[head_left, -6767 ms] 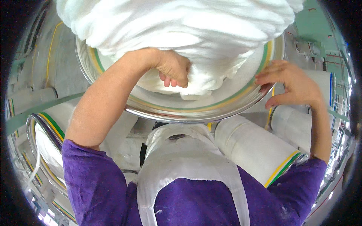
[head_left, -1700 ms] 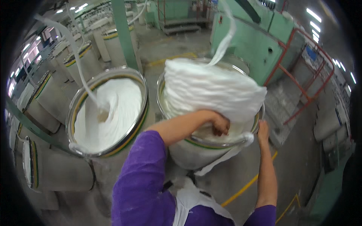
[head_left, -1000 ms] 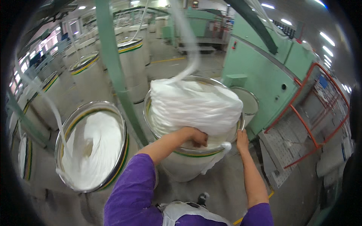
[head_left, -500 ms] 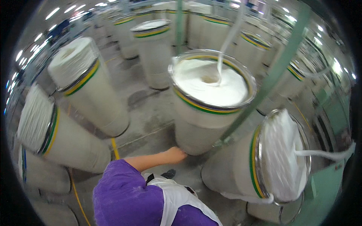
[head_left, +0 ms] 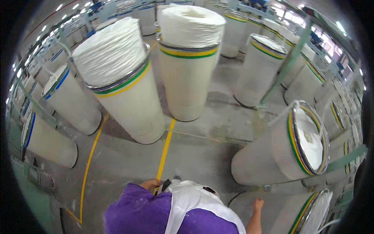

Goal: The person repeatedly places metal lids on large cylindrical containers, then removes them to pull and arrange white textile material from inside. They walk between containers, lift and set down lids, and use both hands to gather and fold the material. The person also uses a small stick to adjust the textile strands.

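Note:
My left hand (head_left: 150, 184) hangs low beside the white apron (head_left: 189, 195), close to my purple sleeve; its fingers are mostly hidden. Out to the right, my right hand (head_left: 258, 204) is loosely closed, with nothing visible in it. It appears in front of the pale wall of a tall can (head_left: 282, 208) lower right; whether it touches the can, I cannot tell. Ahead stand two tall cream cans, one (head_left: 130, 113) at left and one (head_left: 185, 84) at centre. Coiled white fibre sliver (head_left: 113, 52) rises above the left rim, and more sliver (head_left: 191, 29) tops the centre can.
Another can (head_left: 265, 160) with white sliver inside stands at right, by a green rail (head_left: 286, 68). Blue-banded cans (head_left: 74, 101) stand at left. A yellow floor line (head_left: 166, 148) runs ahead over the grey concrete (head_left: 202, 156). More cans (head_left: 259, 70) fill the background.
The view has swung left, so the cans shift rightward in it. My left arm, stretched forward before, is now drawn back beside my body. My right hand has come into view.

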Demonstrator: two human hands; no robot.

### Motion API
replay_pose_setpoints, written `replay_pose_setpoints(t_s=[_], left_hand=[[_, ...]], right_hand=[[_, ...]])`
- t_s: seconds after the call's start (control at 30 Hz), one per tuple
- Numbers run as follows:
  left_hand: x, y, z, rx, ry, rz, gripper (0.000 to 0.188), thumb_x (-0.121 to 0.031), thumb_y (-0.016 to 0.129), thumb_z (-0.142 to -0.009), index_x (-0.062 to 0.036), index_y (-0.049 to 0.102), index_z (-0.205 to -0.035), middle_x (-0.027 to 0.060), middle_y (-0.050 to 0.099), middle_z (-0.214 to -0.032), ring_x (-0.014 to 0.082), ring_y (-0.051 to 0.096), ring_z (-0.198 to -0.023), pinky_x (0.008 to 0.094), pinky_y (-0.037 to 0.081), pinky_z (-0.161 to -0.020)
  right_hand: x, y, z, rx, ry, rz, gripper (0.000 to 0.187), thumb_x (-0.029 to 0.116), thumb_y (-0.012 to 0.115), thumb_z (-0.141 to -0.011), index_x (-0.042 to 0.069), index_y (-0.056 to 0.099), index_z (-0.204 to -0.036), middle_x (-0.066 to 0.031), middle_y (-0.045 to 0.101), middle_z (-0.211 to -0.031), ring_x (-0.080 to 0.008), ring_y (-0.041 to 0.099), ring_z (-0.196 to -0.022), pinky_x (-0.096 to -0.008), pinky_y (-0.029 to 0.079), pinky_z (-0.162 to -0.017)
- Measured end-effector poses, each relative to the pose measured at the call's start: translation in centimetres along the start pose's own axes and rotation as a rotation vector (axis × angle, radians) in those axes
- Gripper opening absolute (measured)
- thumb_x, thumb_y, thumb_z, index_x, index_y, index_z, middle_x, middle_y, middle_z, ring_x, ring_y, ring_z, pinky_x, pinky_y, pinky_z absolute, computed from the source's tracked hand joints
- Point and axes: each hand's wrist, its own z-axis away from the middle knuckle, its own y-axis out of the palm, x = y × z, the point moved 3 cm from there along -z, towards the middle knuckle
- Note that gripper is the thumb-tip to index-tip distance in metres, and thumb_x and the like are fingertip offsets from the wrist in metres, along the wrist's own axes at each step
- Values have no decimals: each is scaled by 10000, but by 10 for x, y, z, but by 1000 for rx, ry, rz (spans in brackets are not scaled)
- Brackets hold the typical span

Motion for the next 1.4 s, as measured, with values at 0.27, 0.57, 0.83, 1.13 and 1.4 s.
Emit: replay_pose_setpoints(t_s=[0.27, 0.57, 0.83, 1.13, 1.4], left_hand=[[122, -48, 37, -474, -137, 467, 342, -348, 540, -855, -92, 725, -988, 192, 685, -1023, 378, 657, -948, 486, 513, -859], [179, 85, 79, -990, -221, 861, 271, -249, 548, -858, -77, 742, -938, 134, 717, -987, 376, 661, -922, 462, 525, -846], [123, 198, 139, -394, -730, 685, 285, -310, 544, -847, -118, 736, -934, 128, 723, -950, 316, 692, -877, 454, 535, -760], [242, 115, 98, -752, -463, 910, 348, -350, 572, -832, -121, 723, -1046, 177, 703, -1018, 370, 667, -952, 459, 524, -830], [451, -55, 223, -827, -419, 762, 429, -326, 554, -899, -106, 601, -1265, 147, 630, -1240, 370, 592, -1124, 459, 480, -937]], right_hand=[[498, 93, 66, 614, -730, -145, 408, 224, 620, -930, -22, 593, -1255, -141, 690, -1062, -230, 652, -898, -360, 508, -805], [911, 152, 252, 464, -1704, -40, 514, 271, 697, -859, 57, 552, -1304, -175, 593, -1264, -299, 602, -1058, -395, 479, -876], [1106, 168, 277, 141, -2033, 576, 468, 231, 858, -673, 47, 643, -1047, -124, 638, -1120, -325, 560, -1099, -418, 442, -963], [1095, 203, 275, -69, -2132, 333, 361, 86, 902, -453, 59, 656, -716, -93, 628, -759, -327, 573, -803, -422, 433, -770], [982, 209, 395, -257, -1812, 302, 383, 101, 889, -474, 87, 611, -737, -51, 599, -735, -289, 566, -793, -417, 417, -800]])
